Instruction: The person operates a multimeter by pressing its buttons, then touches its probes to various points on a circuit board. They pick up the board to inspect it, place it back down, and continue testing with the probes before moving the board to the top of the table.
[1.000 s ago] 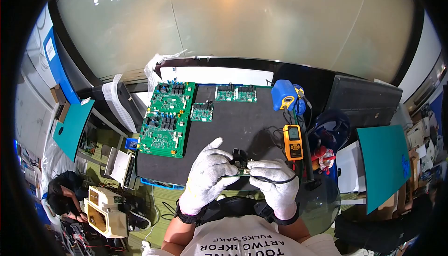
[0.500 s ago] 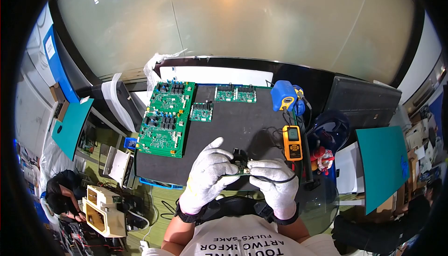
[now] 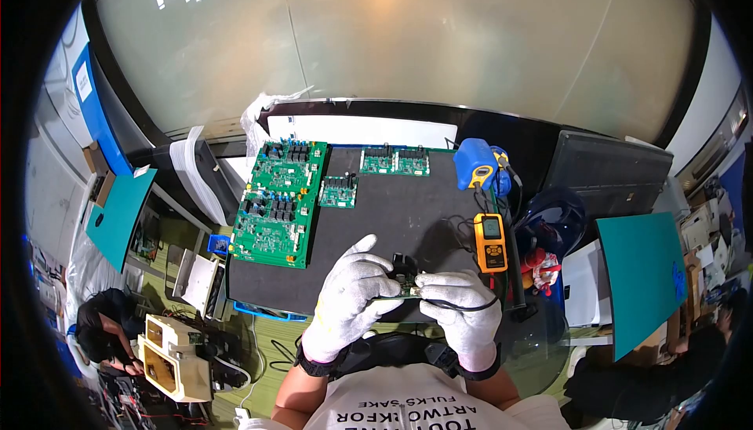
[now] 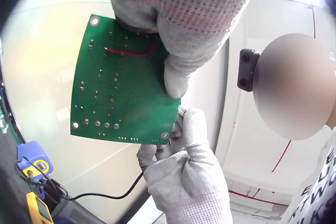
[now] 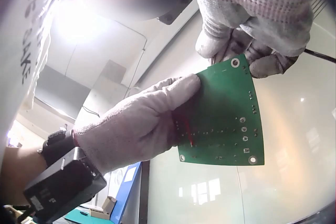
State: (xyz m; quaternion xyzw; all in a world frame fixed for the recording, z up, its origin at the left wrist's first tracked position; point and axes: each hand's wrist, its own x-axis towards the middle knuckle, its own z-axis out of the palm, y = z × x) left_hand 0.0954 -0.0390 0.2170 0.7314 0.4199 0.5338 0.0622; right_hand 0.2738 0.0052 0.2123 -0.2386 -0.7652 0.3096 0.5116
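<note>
Both hands wear white knit gloves. The left hand (image 3: 353, 293) grips a green circuit board (image 4: 123, 85) by one edge, thumb on its underside, where a short red wire (image 4: 131, 53) runs. At a corner of that board, the right hand (image 3: 464, 312) pinches something small on a black cable (image 4: 113, 196); the fingers hide most of it. In the right wrist view the left hand (image 5: 139, 116) holds the board (image 5: 223, 113) from the left, and the right hand (image 5: 257, 19) is above its upper corner.
On the dark mat (image 3: 376, 234) lie large green boards (image 3: 271, 226) at left and several small boards (image 3: 338, 192) behind. A yellow meter (image 3: 491, 243) and a blue device (image 3: 475, 165) stand at right. Another person (image 3: 110, 328) is at the far left.
The head view has shifted very slightly. Both hands keep their hold, with the board's near edge tilted a little differently.
</note>
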